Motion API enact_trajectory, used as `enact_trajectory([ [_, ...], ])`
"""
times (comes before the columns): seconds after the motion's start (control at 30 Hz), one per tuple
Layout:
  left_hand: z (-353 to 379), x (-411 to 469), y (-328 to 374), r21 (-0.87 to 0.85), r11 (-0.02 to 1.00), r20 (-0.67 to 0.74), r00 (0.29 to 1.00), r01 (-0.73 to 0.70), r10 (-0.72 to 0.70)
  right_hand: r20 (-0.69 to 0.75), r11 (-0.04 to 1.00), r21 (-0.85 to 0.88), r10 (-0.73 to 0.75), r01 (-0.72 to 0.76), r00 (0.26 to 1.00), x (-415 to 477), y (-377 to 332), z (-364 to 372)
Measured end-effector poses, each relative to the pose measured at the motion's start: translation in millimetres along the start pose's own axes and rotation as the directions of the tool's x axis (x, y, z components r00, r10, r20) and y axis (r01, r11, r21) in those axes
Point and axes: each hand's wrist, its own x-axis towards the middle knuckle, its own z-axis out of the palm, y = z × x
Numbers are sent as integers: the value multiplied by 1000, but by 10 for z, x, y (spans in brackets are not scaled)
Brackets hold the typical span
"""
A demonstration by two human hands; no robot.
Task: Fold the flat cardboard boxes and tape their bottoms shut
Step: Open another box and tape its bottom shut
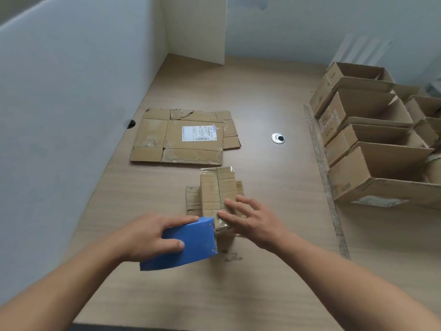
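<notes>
While under right hand (pixel 253 220), box (pixel 214 187) against blue dispenser (pixel 193 242) in left hand (pixel 148 235).

Pale wood-grain tabletop (pixel 262 199): smooth laminate look, matt. Flat brown corrugated cardboard sheet (pixel 157 137): dull, scuffed, top layer torn rough along the flap edges. Its white paper label (pixel 199 133): smooth. Small brown cardboard box (pixel 210 187): ribbed corrugation shows through. Clear tape (pixel 222 223) at its near end: glossy, wrinkled. Blue plastic tape dispenser (pixel 193 242): smooth, faint sheen, small metal rivets (pixel 210 225). Round metal grommet (pixel 278 138): shiny. Open brown cardboard boxes (pixel 372 163): matt, worn. White partition panels (pixel 71 91): matt, smooth.
</notes>
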Motion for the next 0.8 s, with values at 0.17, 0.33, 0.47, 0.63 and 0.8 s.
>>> enact_trajectory([
  [0.17,-133,-198,-134,90,993,12,997,79,-80,-94,1000,-28,7,-10,996,-30,-25,91],
  [0.33,-182,-237,-274,28,983,20,983,182,-183,-119,999,-10,35,-36,992,-11,-81,144],
  [0.47,-150,-73,-250,31,972,30,972,233,-234,-141,999,-34,2,-7,990,7,-84,95],
  [0.63,-149,151,-186,126,962,13,969,244,-248,-151,999,-54,-11,3,989,37,-92,46],
  [0.8,-108,245,-130,172,955,7,969,241,-246,-124,997,-60,36,-44,992,14,-132,52],
])
